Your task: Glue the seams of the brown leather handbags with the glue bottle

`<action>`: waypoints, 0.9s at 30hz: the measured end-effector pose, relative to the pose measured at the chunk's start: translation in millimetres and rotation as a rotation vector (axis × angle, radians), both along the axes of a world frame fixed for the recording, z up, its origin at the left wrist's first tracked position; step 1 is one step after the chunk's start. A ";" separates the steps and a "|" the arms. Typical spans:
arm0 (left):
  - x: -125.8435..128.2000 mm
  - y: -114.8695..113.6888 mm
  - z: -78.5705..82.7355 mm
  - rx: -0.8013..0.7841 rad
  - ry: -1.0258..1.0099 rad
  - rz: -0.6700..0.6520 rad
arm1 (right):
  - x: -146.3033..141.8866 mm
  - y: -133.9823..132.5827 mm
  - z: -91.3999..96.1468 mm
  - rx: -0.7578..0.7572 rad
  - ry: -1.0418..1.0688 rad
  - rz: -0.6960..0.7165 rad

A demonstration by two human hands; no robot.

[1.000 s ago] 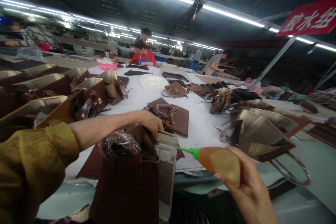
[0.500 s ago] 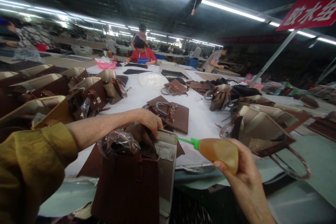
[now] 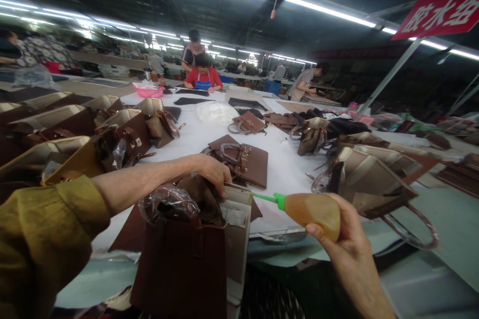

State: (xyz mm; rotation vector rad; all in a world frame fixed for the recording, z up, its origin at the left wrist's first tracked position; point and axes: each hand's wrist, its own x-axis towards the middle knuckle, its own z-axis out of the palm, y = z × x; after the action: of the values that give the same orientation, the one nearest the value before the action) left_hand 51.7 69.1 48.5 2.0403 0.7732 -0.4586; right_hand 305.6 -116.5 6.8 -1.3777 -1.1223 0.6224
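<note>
A dark brown handbag [image 3: 183, 264] stands close in front of me at the table edge, its plastic-wrapped handle [image 3: 168, 202] upright and its beige-lined side panel spread to the right. My left hand [image 3: 213, 172] reaches over the bag, fingers closed on the top edge of that panel [image 3: 237, 199]; the fingertips are partly hidden. In my right hand [image 3: 350, 239] is a squeeze bottle [image 3: 312, 212] of amber liquid, lying sideways. Its thin green nozzle points left, the tip at the panel's upper corner.
Several open brown bags [image 3: 75, 124] crowd the left of the white table [image 3: 284, 159]. A finished-looking bag [image 3: 243, 162] lies flat ahead; more bags [image 3: 374, 174] stand at right. Across the table a person in red [image 3: 204, 79] sits near a pink basin [image 3: 148, 91].
The view has shifted slightly. Both hands, the bag and the bottle hold nearly the same places, with the nozzle tip still at the panel's corner.
</note>
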 end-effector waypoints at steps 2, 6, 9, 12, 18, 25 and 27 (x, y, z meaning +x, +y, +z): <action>-0.5 0.9 -1.3 -0.001 0.002 0.007 | -0.4 -0.3 -2.2 -0.018 0.017 0.008; -2.0 6.3 -7.0 -0.020 -0.029 0.009 | 0.2 -4.4 -5.5 -0.055 -0.021 -0.003; -1.7 7.9 -7.7 -0.021 -0.049 -0.010 | -0.1 -6.6 -0.7 -0.083 0.002 0.006; 0.1 5.7 -3.0 0.028 -0.019 -0.069 | -2.3 -5.3 6.3 -0.117 0.052 0.035; 2.4 -0.7 5.7 0.115 0.044 -0.156 | -5.8 -2.2 7.4 -0.165 0.083 0.085; 3.2 0.8 0.6 0.124 0.036 -0.162 | -0.2 -2.9 3.0 -0.215 0.067 0.138; 3.6 1.3 -0.1 0.127 0.038 -0.174 | 1.4 -4.2 2.1 -0.231 0.048 0.136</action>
State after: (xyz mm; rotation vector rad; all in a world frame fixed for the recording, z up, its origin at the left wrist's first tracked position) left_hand 55.3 70.4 48.4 2.2339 0.6637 -0.5601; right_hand 307.0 -120.8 8.9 -1.4812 -1.1393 0.9016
